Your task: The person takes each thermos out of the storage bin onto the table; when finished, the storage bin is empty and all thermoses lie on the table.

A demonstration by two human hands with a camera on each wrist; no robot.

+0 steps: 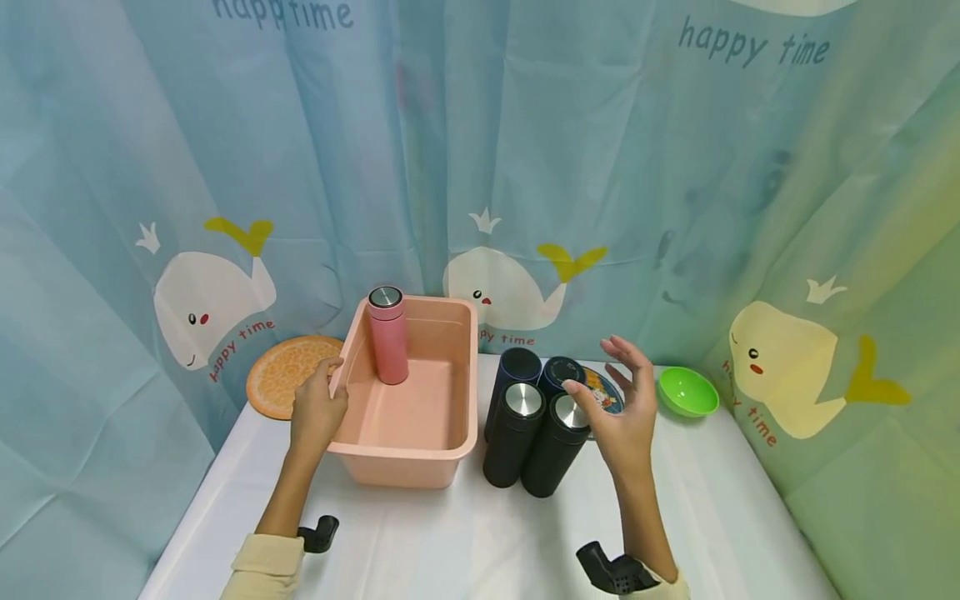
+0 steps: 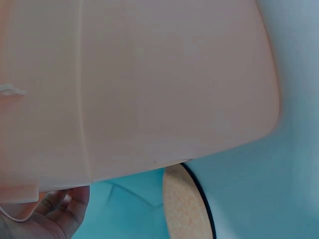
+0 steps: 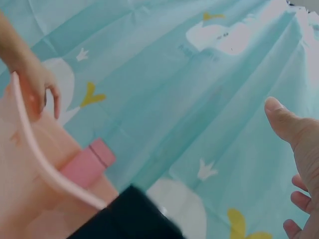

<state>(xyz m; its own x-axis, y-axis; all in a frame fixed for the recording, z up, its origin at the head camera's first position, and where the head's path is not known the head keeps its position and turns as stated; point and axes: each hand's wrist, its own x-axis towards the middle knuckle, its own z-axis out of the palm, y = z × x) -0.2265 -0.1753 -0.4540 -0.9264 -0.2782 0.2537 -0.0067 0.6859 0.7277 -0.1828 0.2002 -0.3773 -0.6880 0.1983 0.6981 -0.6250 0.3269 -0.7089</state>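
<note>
My left hand grips the left rim of a peach-pink plastic bin; in the left wrist view, curled fingers show at its edge. A pink thermos bottle stands upright inside, in the far left part. Right of the bin, two black thermos bottles with silver lids stand close together, with two dark-lidded bottles behind them. My right hand is raised beside this group, thumb and fingers spread, holding nothing. In the right wrist view its thumb is extended.
An orange-patterned round mat lies left of the bin, partly beneath my left hand. Behind the bottles is a colourful round plate, partly hidden. A green bowl sits at the back right. A whale-print curtain hangs behind the white table.
</note>
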